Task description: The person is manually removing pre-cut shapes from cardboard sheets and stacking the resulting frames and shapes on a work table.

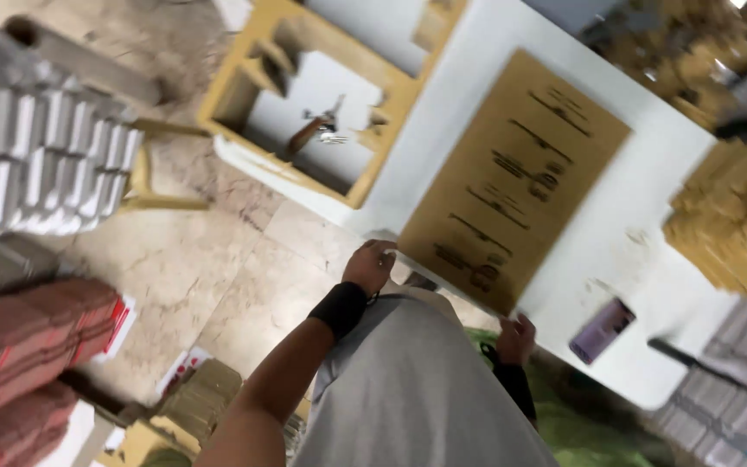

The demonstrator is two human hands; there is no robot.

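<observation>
A flat brown cardboard sheet [512,177] with dark print lies on a white table [650,182]. My left hand [370,265], with a black wristband, rests on the table's near edge at the sheet's near-left corner. My right hand [516,337], also with a dark wristband, touches the table edge by the sheet's other near corner. Whether either hand grips the sheet is unclear in the blurred, tilted view. My grey shirt fills the lower middle.
A purple phone [602,329] lies on the table near my right hand. A yellow wooden frame [304,95] with a small tool inside sits at the far left. Stacks of flat cardboard [732,216] stand right; white [36,147] and red [28,346] stacks stand left on the stone floor.
</observation>
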